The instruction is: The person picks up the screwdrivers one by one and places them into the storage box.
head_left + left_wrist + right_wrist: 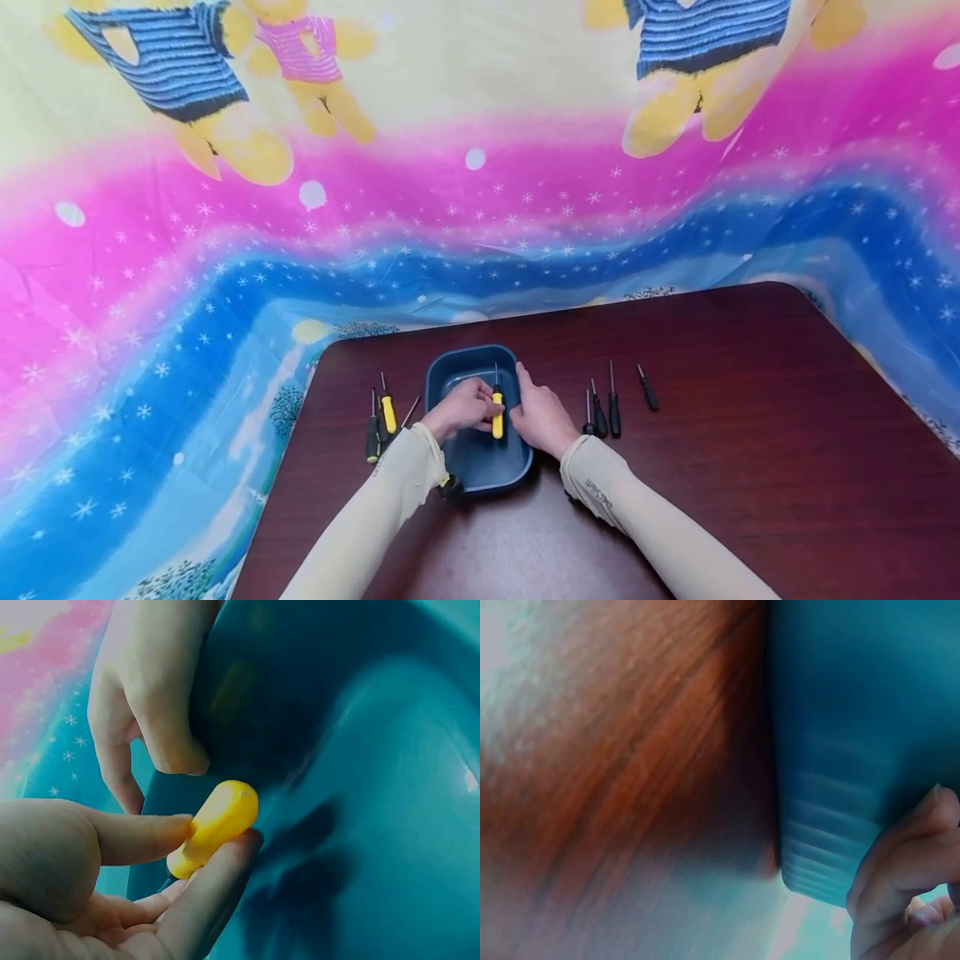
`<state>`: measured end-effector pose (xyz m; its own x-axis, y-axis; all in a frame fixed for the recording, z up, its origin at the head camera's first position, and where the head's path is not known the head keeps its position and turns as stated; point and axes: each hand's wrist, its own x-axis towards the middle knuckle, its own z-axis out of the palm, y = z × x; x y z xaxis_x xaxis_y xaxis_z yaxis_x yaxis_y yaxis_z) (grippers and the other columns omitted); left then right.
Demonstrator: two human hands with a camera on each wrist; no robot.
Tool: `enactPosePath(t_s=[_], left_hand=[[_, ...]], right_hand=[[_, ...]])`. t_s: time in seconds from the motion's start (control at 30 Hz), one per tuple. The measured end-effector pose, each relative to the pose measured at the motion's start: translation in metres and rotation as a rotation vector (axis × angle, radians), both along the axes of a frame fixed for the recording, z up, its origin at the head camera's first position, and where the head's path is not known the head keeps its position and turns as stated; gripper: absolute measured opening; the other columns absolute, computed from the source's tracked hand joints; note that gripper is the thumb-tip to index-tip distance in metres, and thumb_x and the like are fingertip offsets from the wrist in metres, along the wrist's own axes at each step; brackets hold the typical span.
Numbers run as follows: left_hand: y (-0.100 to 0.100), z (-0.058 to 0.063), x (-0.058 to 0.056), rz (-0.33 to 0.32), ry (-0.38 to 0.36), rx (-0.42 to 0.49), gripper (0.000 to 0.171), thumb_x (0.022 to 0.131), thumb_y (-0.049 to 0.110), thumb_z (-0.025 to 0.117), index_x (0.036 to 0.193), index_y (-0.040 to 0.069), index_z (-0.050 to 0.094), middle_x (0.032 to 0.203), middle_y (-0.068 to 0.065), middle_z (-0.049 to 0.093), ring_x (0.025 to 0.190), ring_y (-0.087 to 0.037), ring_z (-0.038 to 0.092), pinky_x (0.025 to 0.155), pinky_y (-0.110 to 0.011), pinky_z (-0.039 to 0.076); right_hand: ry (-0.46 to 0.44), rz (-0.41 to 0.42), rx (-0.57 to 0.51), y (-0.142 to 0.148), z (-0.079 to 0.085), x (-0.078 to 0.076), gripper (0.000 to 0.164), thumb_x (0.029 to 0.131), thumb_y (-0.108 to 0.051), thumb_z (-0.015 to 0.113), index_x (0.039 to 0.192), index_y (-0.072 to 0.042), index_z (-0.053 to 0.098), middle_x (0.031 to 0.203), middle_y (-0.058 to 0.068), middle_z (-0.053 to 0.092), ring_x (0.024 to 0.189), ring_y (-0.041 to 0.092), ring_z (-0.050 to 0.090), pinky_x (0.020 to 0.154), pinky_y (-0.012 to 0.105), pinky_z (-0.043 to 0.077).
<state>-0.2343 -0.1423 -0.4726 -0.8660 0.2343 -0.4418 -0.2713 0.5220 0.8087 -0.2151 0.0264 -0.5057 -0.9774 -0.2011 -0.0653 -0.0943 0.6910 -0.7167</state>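
My left hand [467,407] pinches a screwdriver [497,417] by its yellow handle, between thumb and fingers. The shaft points toward the far end of the dark blue plastic bin [480,481]. In the left wrist view the yellow handle [217,825] is over the bin, and shadows of the hand fall on the inner surface. My right hand [543,415] holds the bin's right rim, thumb over the inside and fingers along the outer wall. The right wrist view shows fingers [907,877] against the ribbed outside of the bin [840,787].
Left of the bin lie several screwdrivers, among them a yellow-handled one [388,414] and a black one with a yellow end [372,437]. To the right are several black screwdrivers [615,414], one set apart [648,393]. A printed cloth [480,200] hangs behind the dark wooden table [750,467].
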Motion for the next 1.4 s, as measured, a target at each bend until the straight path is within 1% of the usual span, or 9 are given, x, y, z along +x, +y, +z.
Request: enactPosePath(t_s=[0.13,0.23,0.47,0.63,0.8,1.03,1.17,1.27,1.4], left_hand=[[0.003,0.0,-0.003,-0.013,-0.018,-0.008,0.027,0.099,0.008,0.069,0.118,-0.004,0.054,0.102,-0.014,0.063,0.085,-0.019,0.07,0.078,-0.035,0.063],[0.005,0.0,-0.006,-0.023,-0.005,-0.031,0.024,0.099,0.008,0.069,0.115,-0.003,0.055,0.103,-0.015,0.063,0.085,-0.02,0.071,0.079,-0.036,0.063],[0.007,-0.006,-0.014,-0.031,-0.034,-0.036,0.014,0.099,0.007,0.067,0.107,-0.002,0.059,0.101,-0.015,0.066,0.084,-0.021,0.073,0.079,-0.036,0.063],[0.009,-0.008,-0.017,-0.043,-0.051,-0.022,0.015,0.1,0.007,0.067,0.108,-0.002,0.059,0.102,-0.015,0.067,0.085,-0.021,0.073,0.079,-0.035,0.063],[0.011,-0.009,-0.02,-0.066,-0.06,-0.033,0.015,0.099,0.008,0.068,0.106,-0.002,0.059,0.1,-0.015,0.068,0.084,-0.021,0.073,0.079,-0.035,0.063],[0.011,-0.014,-0.022,-0.081,-0.056,-0.031,0.014,0.098,0.005,0.069,0.102,-0.001,0.057,0.097,-0.015,0.066,0.081,-0.021,0.072,0.077,-0.036,0.063],[0.013,-0.019,-0.022,-0.086,-0.036,-0.041,0.014,0.097,0.003,0.07,0.099,0.0,0.056,0.093,-0.015,0.066,0.077,-0.02,0.071,0.074,-0.036,0.064],[0.014,-0.02,-0.02,-0.089,-0.017,-0.055,0.016,0.096,0.002,0.07,0.104,-0.004,0.057,0.093,-0.015,0.066,0.077,-0.021,0.072,0.073,-0.037,0.064],[0.015,-0.018,-0.018,-0.088,-0.016,-0.061,0.024,0.096,0.001,0.069,0.114,-0.008,0.055,0.095,-0.015,0.065,0.078,-0.022,0.072,0.074,-0.037,0.064]], right_hand=[[0.012,0.002,0.0,0.001,0.0,0.0,0.082,0.095,-0.007,0.062,0.165,-0.005,0.02,0.059,0.002,0.053,0.047,0.017,0.05,0.049,0.029,0.042],[0.019,-0.001,-0.003,0.002,0.001,0.0,0.082,0.095,-0.006,0.062,0.165,-0.005,0.02,0.059,0.002,0.053,0.047,0.017,0.05,0.049,0.03,0.042],[-0.011,-0.007,-0.001,0.002,0.002,0.001,0.081,0.096,-0.007,0.061,0.165,-0.007,0.019,0.059,0.002,0.054,0.047,0.018,0.051,0.049,0.03,0.042],[-0.002,-0.008,-0.011,0.002,0.001,0.002,0.08,0.097,-0.007,0.062,0.165,-0.005,0.02,0.059,0.002,0.053,0.048,0.019,0.051,0.05,0.03,0.042],[0.005,-0.006,-0.014,0.002,0.002,0.003,0.08,0.097,-0.007,0.062,0.165,-0.005,0.02,0.059,0.002,0.053,0.049,0.019,0.052,0.051,0.03,0.043],[0.008,-0.002,-0.019,0.002,0.003,0.004,0.08,0.097,-0.007,0.062,0.165,-0.005,0.02,0.06,0.002,0.053,0.049,0.018,0.052,0.051,0.03,0.043],[0.011,-0.002,-0.015,0.001,0.003,0.004,0.08,0.097,-0.007,0.062,0.165,-0.005,0.02,0.06,0.003,0.053,0.048,0.019,0.051,0.05,0.03,0.042],[0.005,-0.001,-0.018,0.001,0.002,0.004,0.081,0.097,-0.007,0.062,0.165,-0.006,0.019,0.06,0.003,0.054,0.049,0.018,0.051,0.051,0.03,0.042],[0.001,0.0,-0.017,0.0,0.002,0.004,0.081,0.098,-0.008,0.063,0.165,-0.006,0.018,0.061,0.002,0.055,0.05,0.017,0.053,0.053,0.03,0.044]])
